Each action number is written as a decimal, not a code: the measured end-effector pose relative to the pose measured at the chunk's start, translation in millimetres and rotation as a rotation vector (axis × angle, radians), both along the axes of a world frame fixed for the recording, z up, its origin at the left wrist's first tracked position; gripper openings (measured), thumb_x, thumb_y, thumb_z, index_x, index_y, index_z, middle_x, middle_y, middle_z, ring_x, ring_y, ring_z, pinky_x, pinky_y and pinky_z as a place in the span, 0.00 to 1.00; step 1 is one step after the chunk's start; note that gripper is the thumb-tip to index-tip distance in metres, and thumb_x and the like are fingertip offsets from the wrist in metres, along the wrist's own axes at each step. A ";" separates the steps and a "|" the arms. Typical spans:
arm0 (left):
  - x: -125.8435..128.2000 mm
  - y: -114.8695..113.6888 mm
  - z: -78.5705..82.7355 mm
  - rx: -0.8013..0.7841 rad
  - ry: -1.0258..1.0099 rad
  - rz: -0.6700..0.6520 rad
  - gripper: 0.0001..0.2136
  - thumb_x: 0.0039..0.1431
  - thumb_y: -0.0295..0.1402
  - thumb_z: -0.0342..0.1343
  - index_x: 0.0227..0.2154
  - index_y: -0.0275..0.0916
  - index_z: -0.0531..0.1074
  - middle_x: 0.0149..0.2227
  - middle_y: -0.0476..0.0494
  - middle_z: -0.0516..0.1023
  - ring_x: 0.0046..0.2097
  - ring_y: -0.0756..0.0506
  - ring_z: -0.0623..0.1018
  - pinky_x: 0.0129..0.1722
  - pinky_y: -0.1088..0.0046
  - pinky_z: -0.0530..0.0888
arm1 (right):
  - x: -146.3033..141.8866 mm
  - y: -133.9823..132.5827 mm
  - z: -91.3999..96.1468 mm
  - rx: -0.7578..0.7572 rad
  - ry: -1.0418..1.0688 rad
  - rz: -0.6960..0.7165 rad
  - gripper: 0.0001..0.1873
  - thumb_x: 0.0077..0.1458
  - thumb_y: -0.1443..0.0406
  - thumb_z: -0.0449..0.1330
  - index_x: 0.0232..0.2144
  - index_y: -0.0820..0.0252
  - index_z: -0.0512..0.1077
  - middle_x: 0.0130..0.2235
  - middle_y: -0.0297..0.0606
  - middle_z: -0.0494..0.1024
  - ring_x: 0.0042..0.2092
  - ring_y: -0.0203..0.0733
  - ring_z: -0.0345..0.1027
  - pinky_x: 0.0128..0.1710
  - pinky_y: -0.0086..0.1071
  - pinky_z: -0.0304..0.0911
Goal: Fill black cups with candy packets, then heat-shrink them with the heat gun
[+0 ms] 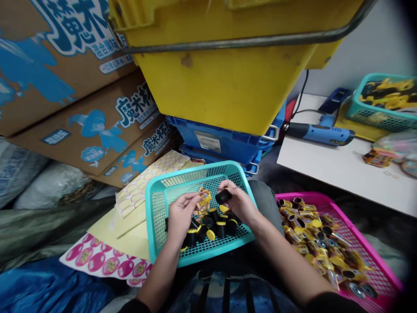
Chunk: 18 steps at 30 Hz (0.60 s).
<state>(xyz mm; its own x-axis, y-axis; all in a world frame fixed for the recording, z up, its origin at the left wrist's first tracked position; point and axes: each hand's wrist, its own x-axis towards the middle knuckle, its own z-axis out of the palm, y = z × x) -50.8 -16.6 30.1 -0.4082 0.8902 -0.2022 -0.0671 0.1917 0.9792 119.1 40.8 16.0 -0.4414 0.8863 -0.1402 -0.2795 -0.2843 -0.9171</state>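
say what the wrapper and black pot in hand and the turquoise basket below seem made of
Wrapper: probably thin plastic film, shiny and crinkled, with print. Black pot: likely smooth plastic, evenly dark; I can't be sure. Turquoise basket: looks like satin moulded plastic, even-coloured with regular holes.

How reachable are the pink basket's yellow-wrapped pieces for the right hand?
Likely yes: the pink basket stands open on that side, nothing covering the yellow-wrapped pieces, though the right hand holds a black cylinder.

left hand (182, 212) pinching — right hand (239, 201) curled — forearms (289, 256) angled inward
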 end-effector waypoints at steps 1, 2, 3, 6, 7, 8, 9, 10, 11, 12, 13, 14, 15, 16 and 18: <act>-2.3 -0.6 -1.2 -0.006 0.003 0.007 0.14 0.44 0.40 0.65 0.30 0.35 0.78 0.27 0.44 0.81 0.27 0.49 0.77 0.28 0.75 0.74 | 3.9 2.2 4.0 -0.054 0.082 -0.009 0.14 0.46 0.54 0.57 0.32 0.57 0.66 0.34 0.36 0.68 0.28 0.36 0.59 0.25 0.29 0.56; -4.5 -1.5 -2.7 -0.012 0.005 0.009 0.14 0.44 0.41 0.66 0.30 0.35 0.79 0.28 0.44 0.81 0.27 0.48 0.77 0.28 0.74 0.74 | 7.7 4.4 8.7 -0.086 0.125 -0.003 0.15 0.43 0.57 0.59 0.34 0.56 0.65 0.36 0.36 0.69 0.29 0.36 0.61 0.26 0.29 0.58; -6.5 -2.5 -4.5 -0.018 0.006 0.007 0.14 0.43 0.41 0.66 0.30 0.36 0.79 0.29 0.44 0.82 0.28 0.48 0.77 0.29 0.74 0.75 | 11.2 6.5 13.5 -0.096 0.130 0.018 0.17 0.41 0.59 0.62 0.36 0.56 0.65 0.37 0.36 0.69 0.30 0.36 0.63 0.29 0.30 0.61; -10.0 -4.4 -11.5 -0.031 0.008 -0.021 0.15 0.45 0.43 0.65 0.32 0.37 0.80 0.32 0.44 0.82 0.29 0.48 0.78 0.31 0.74 0.75 | 17.9 11.7 24.2 -0.051 0.055 0.115 0.21 0.43 0.60 0.66 0.40 0.55 0.67 0.38 0.36 0.71 0.35 0.36 0.68 0.35 0.30 0.64; -10.3 -4.2 -14.1 -0.029 0.003 -0.031 0.16 0.46 0.44 0.65 0.33 0.37 0.80 0.32 0.44 0.82 0.29 0.48 0.78 0.31 0.73 0.75 | 18.8 13.0 25.4 -0.031 0.029 0.148 0.21 0.44 0.60 0.67 0.41 0.56 0.68 0.38 0.36 0.72 0.35 0.36 0.68 0.35 0.30 0.65; -10.3 -3.7 -16.5 -0.024 -0.008 -0.038 0.16 0.46 0.45 0.64 0.33 0.37 0.80 0.32 0.43 0.82 0.29 0.48 0.78 0.32 0.73 0.75 | 19.4 14.1 25.3 -0.012 0.006 0.178 0.21 0.45 0.59 0.67 0.41 0.56 0.69 0.38 0.36 0.73 0.34 0.35 0.68 0.33 0.29 0.64; -10.0 -2.9 -18.4 -0.019 -0.021 -0.045 0.17 0.47 0.45 0.64 0.33 0.37 0.80 0.32 0.43 0.82 0.29 0.47 0.78 0.31 0.72 0.75 | 19.8 15.1 24.1 0.006 -0.015 0.201 0.20 0.45 0.59 0.67 0.41 0.57 0.69 0.38 0.35 0.73 0.33 0.34 0.67 0.32 0.27 0.64; -9.7 -1.9 -19.7 -0.015 -0.033 -0.051 0.17 0.47 0.46 0.63 0.34 0.37 0.80 0.32 0.42 0.82 0.29 0.47 0.78 0.31 0.71 0.75 | 20.1 16.0 22.2 0.023 -0.034 0.218 0.19 0.45 0.59 0.67 0.40 0.57 0.70 0.38 0.35 0.73 0.32 0.33 0.67 0.30 0.27 0.63; -9.4 -0.8 -20.0 -0.014 -0.037 -0.058 0.18 0.47 0.46 0.63 0.34 0.36 0.80 0.32 0.42 0.82 0.30 0.46 0.78 0.31 0.71 0.75 | 20.4 16.8 20.0 0.039 -0.051 0.231 0.19 0.46 0.59 0.67 0.40 0.58 0.71 0.38 0.36 0.73 0.32 0.32 0.66 0.29 0.26 0.63; -9.2 0.3 -19.3 -0.015 -0.031 -0.065 0.18 0.48 0.46 0.62 0.33 0.36 0.80 0.32 0.42 0.82 0.31 0.46 0.79 0.33 0.70 0.76 | 20.9 17.3 17.6 0.049 -0.065 0.244 0.18 0.46 0.60 0.67 0.40 0.58 0.72 0.38 0.36 0.73 0.32 0.32 0.66 0.29 0.26 0.63; -9.0 1.4 -17.6 -0.016 -0.018 -0.074 0.17 0.48 0.46 0.62 0.33 0.36 0.80 0.33 0.41 0.82 0.33 0.45 0.79 0.34 0.70 0.76 | 21.4 17.7 15.4 0.053 -0.073 0.258 0.18 0.46 0.60 0.67 0.39 0.59 0.72 0.37 0.36 0.73 0.33 0.33 0.66 0.29 0.26 0.63; -8.9 2.4 -14.8 -0.021 -0.003 -0.091 0.17 0.48 0.46 0.62 0.33 0.36 0.80 0.34 0.41 0.82 0.35 0.44 0.80 0.37 0.70 0.76 | 21.9 18.0 13.5 0.052 -0.075 0.269 0.18 0.45 0.60 0.68 0.39 0.59 0.72 0.37 0.36 0.73 0.33 0.33 0.67 0.30 0.27 0.64; -8.7 3.3 -11.1 -0.036 0.006 -0.117 0.17 0.48 0.46 0.63 0.32 0.36 0.80 0.34 0.40 0.82 0.37 0.43 0.80 0.38 0.70 0.76 | 22.4 18.0 11.8 0.053 -0.078 0.275 0.19 0.45 0.61 0.68 0.40 0.59 0.71 0.36 0.35 0.73 0.33 0.34 0.67 0.31 0.28 0.65; -8.4 4.2 -6.8 -0.060 0.000 -0.150 0.17 0.47 0.46 0.63 0.32 0.36 0.80 0.35 0.40 0.82 0.37 0.43 0.80 0.38 0.69 0.76 | 22.6 17.9 10.2 0.061 -0.087 0.272 0.20 0.44 0.61 0.69 0.40 0.59 0.71 0.35 0.35 0.72 0.34 0.34 0.67 0.33 0.29 0.65; -7.2 5.7 2.4 -0.115 -0.057 -0.226 0.18 0.46 0.47 0.63 0.33 0.37 0.80 0.38 0.40 0.82 0.37 0.42 0.80 0.36 0.68 0.77 | 22.2 17.0 7.4 0.110 -0.134 0.245 0.21 0.42 0.61 0.69 0.39 0.60 0.71 0.33 0.34 0.72 0.34 0.35 0.67 0.36 0.31 0.66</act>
<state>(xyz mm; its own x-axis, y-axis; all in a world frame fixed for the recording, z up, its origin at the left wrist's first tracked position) -58.0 -10.9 32.6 -0.1868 0.9274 -0.3242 -0.0649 0.3177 0.9460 141.3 57.8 23.4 -0.6279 0.7689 -0.1207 -0.0896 -0.2255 -0.9701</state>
